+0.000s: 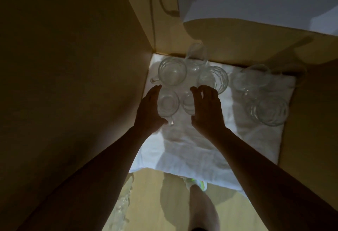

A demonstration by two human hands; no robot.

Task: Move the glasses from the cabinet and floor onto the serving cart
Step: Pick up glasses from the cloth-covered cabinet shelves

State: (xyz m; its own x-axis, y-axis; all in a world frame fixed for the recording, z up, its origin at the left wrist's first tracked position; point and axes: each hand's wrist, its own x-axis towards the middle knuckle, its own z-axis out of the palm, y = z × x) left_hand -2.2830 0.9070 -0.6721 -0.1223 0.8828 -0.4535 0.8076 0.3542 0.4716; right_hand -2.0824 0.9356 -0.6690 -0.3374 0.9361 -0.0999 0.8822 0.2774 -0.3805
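Several clear glass mugs stand on a white cloth on the cabinet shelf. One handled mug is nearest on the left, and my left hand lies against its left side with fingers fairly straight and the thumb near its handle. A smaller glass stands beside it, partly hidden by my right hand, which hovers over it with fingers spread and slightly bent. Behind them are a mug, a tilted glass and a ribbed glass. Two more glasses stand to the right.
The cabinet's side wall rises close on the left and its back wall is just behind the glasses. More glasses stand on the wooden floor at lower left. My leg and shoe are below the shelf edge. The light is dim.
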